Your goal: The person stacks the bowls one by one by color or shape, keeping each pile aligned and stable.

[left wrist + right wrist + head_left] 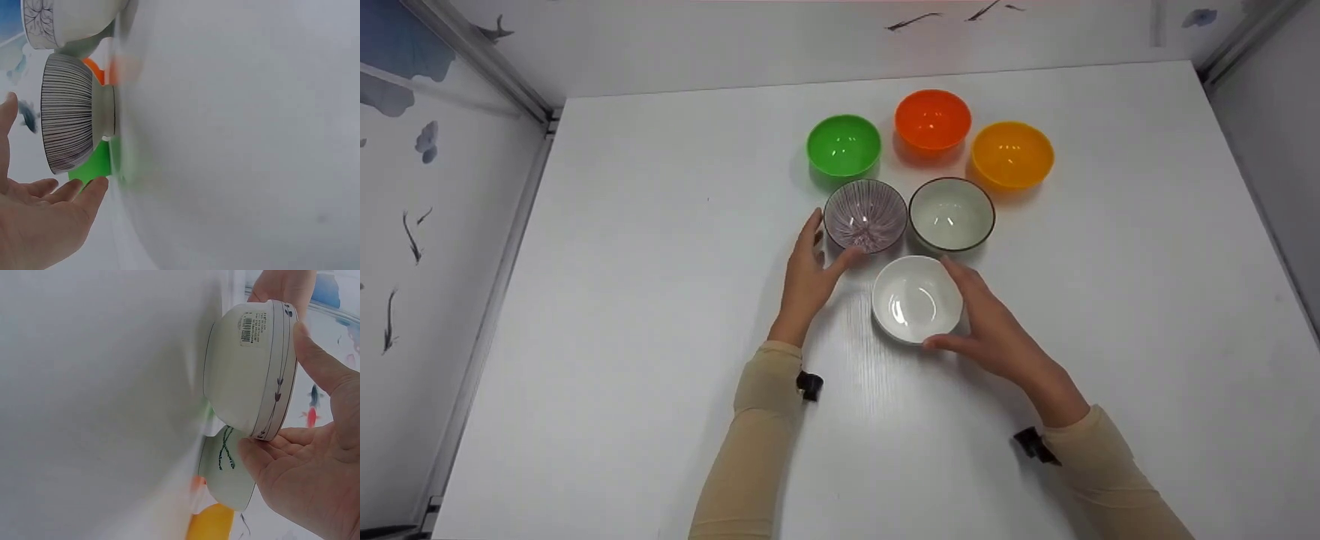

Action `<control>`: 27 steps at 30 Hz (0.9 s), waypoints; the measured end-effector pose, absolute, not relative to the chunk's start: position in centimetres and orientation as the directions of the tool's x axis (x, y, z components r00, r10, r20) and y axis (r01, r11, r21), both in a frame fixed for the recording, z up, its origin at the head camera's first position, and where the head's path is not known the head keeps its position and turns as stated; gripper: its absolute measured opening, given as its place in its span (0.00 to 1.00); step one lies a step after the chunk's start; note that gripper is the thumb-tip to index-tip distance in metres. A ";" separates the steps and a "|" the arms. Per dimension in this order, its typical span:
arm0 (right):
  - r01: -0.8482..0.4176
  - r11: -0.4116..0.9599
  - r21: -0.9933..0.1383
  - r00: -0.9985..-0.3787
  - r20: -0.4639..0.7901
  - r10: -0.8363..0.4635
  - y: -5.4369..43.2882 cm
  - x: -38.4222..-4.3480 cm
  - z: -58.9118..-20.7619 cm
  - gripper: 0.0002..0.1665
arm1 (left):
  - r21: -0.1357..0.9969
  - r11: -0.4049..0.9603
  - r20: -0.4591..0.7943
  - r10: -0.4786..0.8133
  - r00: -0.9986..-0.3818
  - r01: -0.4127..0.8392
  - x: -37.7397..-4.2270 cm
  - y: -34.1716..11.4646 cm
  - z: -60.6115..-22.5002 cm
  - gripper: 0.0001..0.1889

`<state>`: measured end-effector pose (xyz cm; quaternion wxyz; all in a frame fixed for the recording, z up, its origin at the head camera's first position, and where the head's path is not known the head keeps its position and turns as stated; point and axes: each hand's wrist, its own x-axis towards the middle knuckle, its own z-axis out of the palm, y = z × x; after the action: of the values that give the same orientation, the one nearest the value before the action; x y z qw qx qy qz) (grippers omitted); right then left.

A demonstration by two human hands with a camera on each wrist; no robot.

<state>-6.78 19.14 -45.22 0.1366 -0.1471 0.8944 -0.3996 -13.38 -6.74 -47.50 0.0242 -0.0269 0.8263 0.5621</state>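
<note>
My right hand (pixel 997 330) grips the white bowl (pixel 911 300) by its right side, thumb at the near rim and fingers at the far rim. In the right wrist view that white bowl (pixel 242 371) shows a barcode sticker and a patterned band below the rim. Beside the striped purplish bowl (pixel 864 217) is my left hand (pixel 806 281), its thumb and fingers spread about the near left side. From the left wrist view, the fingers (pixel 93 197) are loosely extended and a gap shows between them and the striped bowl (pixel 67 112).
A pale green bowl with a dark rim (pixel 952 217) stands right of the striped one. Behind them sit a green bowl (pixel 844 146), an orange-red bowl (pixel 933 120) and a yellow-orange bowl (pixel 1012 156). All are on a white table (pixel 622 300) with panels around it.
</note>
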 end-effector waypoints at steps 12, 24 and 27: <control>-0.144 0.640 -0.755 -0.916 -0.143 -0.376 19.1 -6.9 -45.1 0.69 | 0.982 0.114 -0.149 -0.028 -0.988 -0.151 -13.9 -6.7 -47.7 0.40; -0.152 0.632 -0.760 -0.916 -0.132 -0.379 19.1 -6.8 -45.1 0.69 | 0.960 -0.100 -0.264 -0.007 -0.964 -0.262 -14.1 -6.7 -47.9 0.36; -0.146 0.631 -0.761 -0.916 -0.136 -0.377 19.1 -6.8 -45.1 0.69 | 0.953 -0.142 -0.273 -0.007 -0.962 -0.269 -14.1 -6.7 -48.0 0.36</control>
<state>-6.80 19.06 -45.08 0.1429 -0.1468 0.8918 -0.4034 -14.07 -6.66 -48.04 0.0874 -0.1064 0.6492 0.7481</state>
